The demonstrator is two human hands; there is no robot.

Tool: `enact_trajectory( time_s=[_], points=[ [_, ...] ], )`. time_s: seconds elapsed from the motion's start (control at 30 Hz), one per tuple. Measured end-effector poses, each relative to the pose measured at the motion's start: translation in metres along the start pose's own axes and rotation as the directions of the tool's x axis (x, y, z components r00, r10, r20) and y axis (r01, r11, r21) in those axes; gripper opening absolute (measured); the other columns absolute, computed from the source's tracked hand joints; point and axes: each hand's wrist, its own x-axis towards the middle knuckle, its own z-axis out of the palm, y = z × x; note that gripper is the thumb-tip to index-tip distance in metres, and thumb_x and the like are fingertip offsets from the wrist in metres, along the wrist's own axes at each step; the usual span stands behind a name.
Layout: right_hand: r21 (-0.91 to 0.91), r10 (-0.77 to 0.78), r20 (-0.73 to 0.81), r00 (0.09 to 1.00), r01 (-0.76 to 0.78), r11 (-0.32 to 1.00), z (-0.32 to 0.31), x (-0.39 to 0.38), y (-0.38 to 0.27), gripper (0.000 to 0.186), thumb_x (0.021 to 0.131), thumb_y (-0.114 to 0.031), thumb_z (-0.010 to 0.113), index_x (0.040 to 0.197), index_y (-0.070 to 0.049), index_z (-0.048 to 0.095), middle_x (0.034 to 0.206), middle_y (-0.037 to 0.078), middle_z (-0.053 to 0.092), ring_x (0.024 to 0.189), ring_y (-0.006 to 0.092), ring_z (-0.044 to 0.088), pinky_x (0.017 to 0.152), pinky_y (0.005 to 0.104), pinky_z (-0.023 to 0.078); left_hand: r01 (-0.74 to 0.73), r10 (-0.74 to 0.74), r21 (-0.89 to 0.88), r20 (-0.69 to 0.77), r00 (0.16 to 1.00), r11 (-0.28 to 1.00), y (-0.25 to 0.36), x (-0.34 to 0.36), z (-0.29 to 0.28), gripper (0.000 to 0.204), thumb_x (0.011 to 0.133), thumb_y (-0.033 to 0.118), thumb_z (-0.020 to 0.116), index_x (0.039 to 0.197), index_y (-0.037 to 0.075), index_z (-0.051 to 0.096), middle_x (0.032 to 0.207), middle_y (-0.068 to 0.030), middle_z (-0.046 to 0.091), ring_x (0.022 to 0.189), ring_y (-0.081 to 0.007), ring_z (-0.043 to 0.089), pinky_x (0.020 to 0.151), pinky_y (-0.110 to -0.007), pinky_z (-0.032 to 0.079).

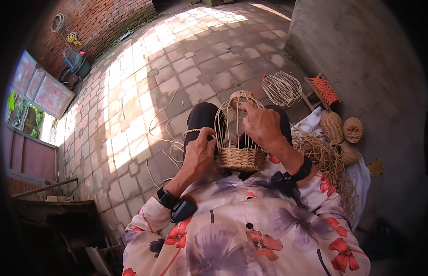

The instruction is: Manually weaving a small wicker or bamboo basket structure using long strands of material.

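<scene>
A half-woven basket (pixel 242 159) rests on my lap between my knees, with a woven straw band at its base. Bare pale ribs rise from that band to a small wrapped ring (pixel 242 94) at the top. My left hand (pixel 199 150) is closed at the basket's left side, its thumb and forefinger pinching a straw cord (pixel 192 131). On the other side, my right hand (pixel 263 125) has its fingers curled on the ribs below the ring. The inner fingertips of that hand are partly hidden.
Loose cord strands (pixel 164 133) trail over the paving on the left. Ahead to the right lies a bare wire frame (pixel 282 88), near a small seat with red webbing (pixel 323 89). Woven straw vessels (pixel 332 126) and a heap of straw cord (pixel 317 149) lie along the right wall.
</scene>
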Motion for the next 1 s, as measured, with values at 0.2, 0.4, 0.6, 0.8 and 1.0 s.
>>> enact_trajectory(
  time_s=[0.2, 0.4, 0.6, 0.8, 1.0],
  points=[
    [0.165, 0.1, -0.252, 0.963, -0.059, 0.984, 0.01, -0.032, 0.033, 0.013, 0.077, -0.008, 0.056, 0.088, -0.011, 0.061, 0.061, 0.015, 0.06, 0.061, 0.0371, 0.062, 0.057, 0.0471, 0.047, 0.315, -0.313, -0.379, 0.069, 0.947, 0.87, 0.006, 0.001, -0.006, 0.026, 0.092, 0.03, 0.06, 0.097, 0.005, 0.057, 0.068, -0.0052, 0.059, 0.051, -0.0134, 0.054, 0.046, -0.028, 0.043],
    [0.281, 0.147, -0.267, 0.952, -0.069, 0.957, 0.011, -0.041, 0.03, 0.012, 0.079, -0.004, 0.055, 0.088, -0.01, 0.061, 0.064, 0.015, 0.061, 0.061, 0.0357, 0.062, 0.055, 0.0448, 0.047, 0.498, -0.451, -0.541, 0.229, 0.863, 0.678, 0.008, 0.015, -0.002, 0.03, 0.088, 0.035, 0.066, 0.088, 0.006, 0.059, 0.066, 0.0013, 0.054, 0.048, -0.0083, 0.047, 0.042, -0.022, 0.038],
    [0.348, 0.189, -0.274, 0.943, -0.086, 0.933, 0.021, -0.039, 0.042, 0.011, 0.08, -0.004, 0.055, 0.087, -0.009, 0.062, 0.066, 0.015, 0.062, 0.062, 0.0359, 0.063, 0.056, 0.0444, 0.047, 0.408, -0.38, -0.407, 0.152, 0.912, 0.817, -0.012, -0.003, -0.007, 0.025, 0.086, 0.028, 0.066, 0.081, 0.003, 0.063, 0.064, -0.003, 0.06, 0.051, -0.0105, 0.053, 0.047, -0.026, 0.042],
    [0.401, 0.225, -0.252, 0.941, -0.11, 0.909, 0.03, -0.041, 0.049, 0.012, 0.081, -0.003, 0.054, 0.086, -0.009, 0.063, 0.066, 0.016, 0.062, 0.063, 0.0357, 0.063, 0.055, 0.0433, 0.047, 0.121, -0.117, -0.112, 0.045, 0.992, 0.986, -0.011, -0.005, -0.008, 0.027, 0.087, 0.024, 0.065, 0.088, -0.003, 0.065, 0.069, -0.0035, 0.063, 0.062, -0.0103, 0.056, 0.057, -0.027, 0.045],
    [0.387, 0.236, -0.257, 0.937, -0.124, 0.914, 0.03, -0.044, 0.049, 0.013, 0.081, -0.002, 0.053, 0.087, -0.008, 0.063, 0.066, 0.016, 0.061, 0.062, 0.0357, 0.063, 0.055, 0.0429, 0.047, -0.126, 0.115, -0.291, -0.055, 0.992, 0.948, -0.007, 0.004, -0.002, 0.019, 0.085, 0.016, 0.068, 0.088, -0.002, 0.066, 0.079, -0.0109, 0.065, 0.067, -0.0166, 0.06, 0.064, -0.03, 0.048]
  ],
)
